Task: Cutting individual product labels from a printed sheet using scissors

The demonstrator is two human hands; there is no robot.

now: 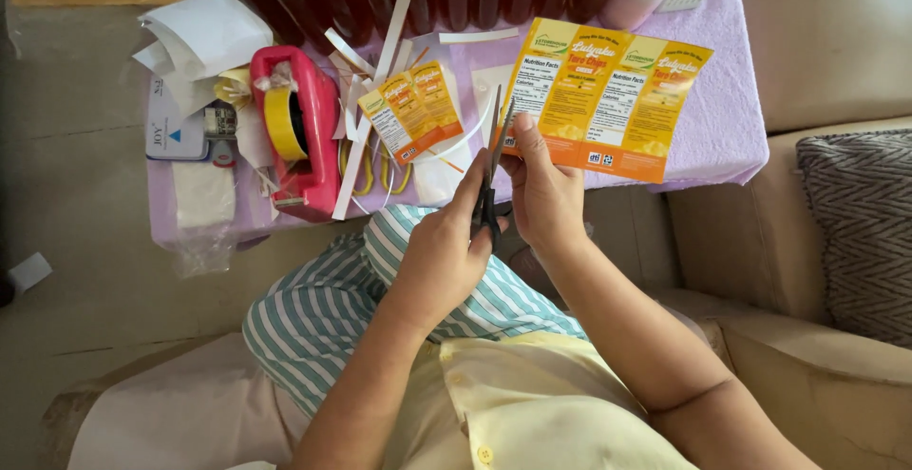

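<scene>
Indoors, left hand point(442, 251) gripping scissors point(491, 171), right hand point(543, 190) pinching orange label sheet point(608, 99) just above, lilac cloth-covered table point(722, 128) beyond, red tape dispenser point(294, 133) left, beige sofa point(807, 242) right, tiled floor point(66, 194).

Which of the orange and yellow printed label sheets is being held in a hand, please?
The larger sheet on the right, gripped at its lower left edge by the right hand beside the scissors; the smaller one lies flat on the table, untouched.
</scene>
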